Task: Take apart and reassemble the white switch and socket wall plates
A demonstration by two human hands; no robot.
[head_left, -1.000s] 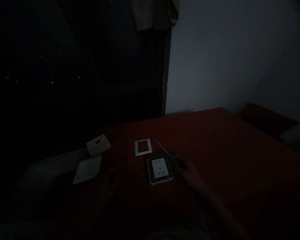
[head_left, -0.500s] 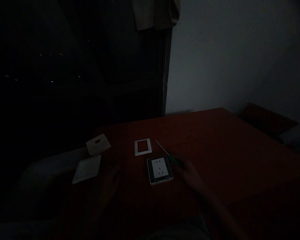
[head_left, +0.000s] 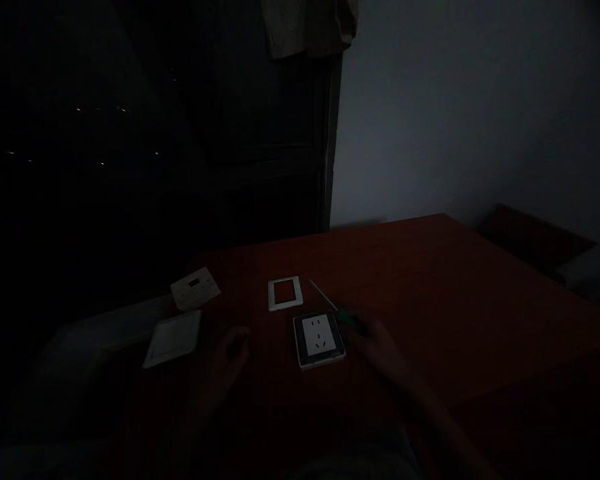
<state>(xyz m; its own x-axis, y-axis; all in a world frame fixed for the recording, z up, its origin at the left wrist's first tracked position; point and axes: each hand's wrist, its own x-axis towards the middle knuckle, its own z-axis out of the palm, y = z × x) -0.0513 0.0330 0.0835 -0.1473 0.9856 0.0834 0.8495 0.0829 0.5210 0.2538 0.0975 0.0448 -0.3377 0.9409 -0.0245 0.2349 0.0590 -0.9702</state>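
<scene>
My right hand (head_left: 377,347) is closed around the green handle of a screwdriver (head_left: 324,295), whose metal shaft points away to the left. Just left of that hand lies a wall socket (head_left: 319,337) with a white middle and a dark surround, face up on the table. Beyond the socket is a white cover frame (head_left: 285,294) with an open centre. My left hand (head_left: 229,357) is over the table between the socket and a white square plate (head_left: 173,339). Its thumb and forefinger curl together; darkness hides what is between them, if anything.
A pale plate with a small rectangular hole (head_left: 195,289) lies at the table's left edge. The reddish-brown table (head_left: 430,280) reaches a light wall (head_left: 455,120). A dark window stands at left, with cloth (head_left: 310,30) hanging above.
My left hand has moved slightly right, toward the socket, its thumb and forefinger now showing more plainly. My right hand and the screwdriver stay in nearly the same place.
</scene>
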